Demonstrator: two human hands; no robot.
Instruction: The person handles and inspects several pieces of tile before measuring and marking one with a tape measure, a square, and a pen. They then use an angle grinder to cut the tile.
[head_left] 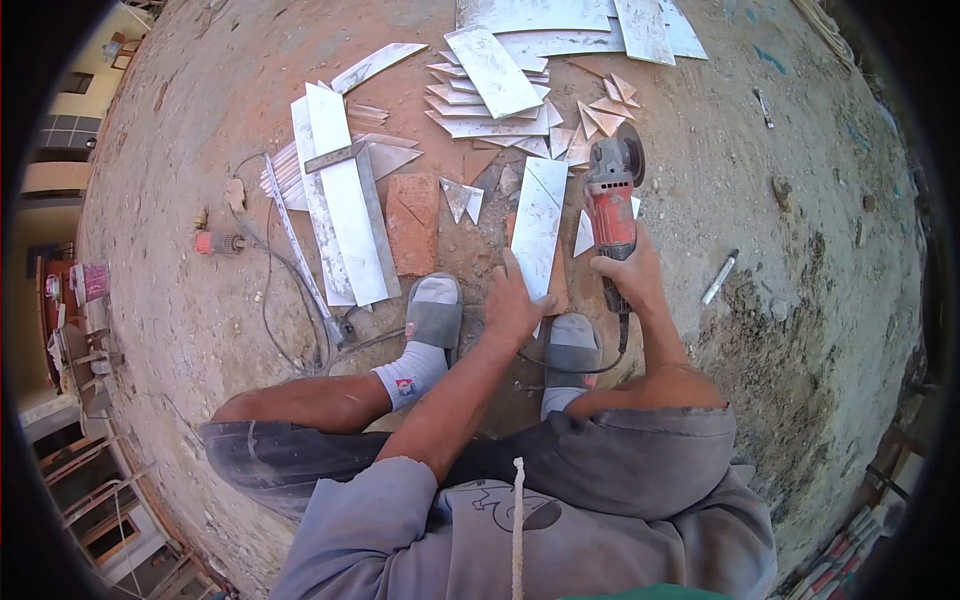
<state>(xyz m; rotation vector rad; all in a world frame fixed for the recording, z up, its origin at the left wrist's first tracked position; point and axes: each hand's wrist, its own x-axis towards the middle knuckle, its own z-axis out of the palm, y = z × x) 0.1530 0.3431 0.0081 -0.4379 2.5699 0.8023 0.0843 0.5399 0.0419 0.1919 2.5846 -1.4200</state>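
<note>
My left hand (516, 302) grips the near end of a white tile strip (539, 215), which has a dark slanted line near its far end and lies over a reddish brick. My right hand (632, 270) is wrapped round the rear body of a red and grey angle grinder (612, 205). The grinder's dark disc (630, 150) points away from me, to the right of the strip's far end and apart from it. A small white triangular piece (584, 233) lies between strip and grinder. Left of the strip are notched tile scraps (461, 200) and a red brick (412, 224).
Stacked tile pieces (490, 85) and larger tiles (560, 30) lie farther out. Long white strips (345, 200) with a metal bar (335, 157) lie left, beside a long ruler (297, 245) and cable. A marker (720, 277) is at right. My sandalled feet flank the work.
</note>
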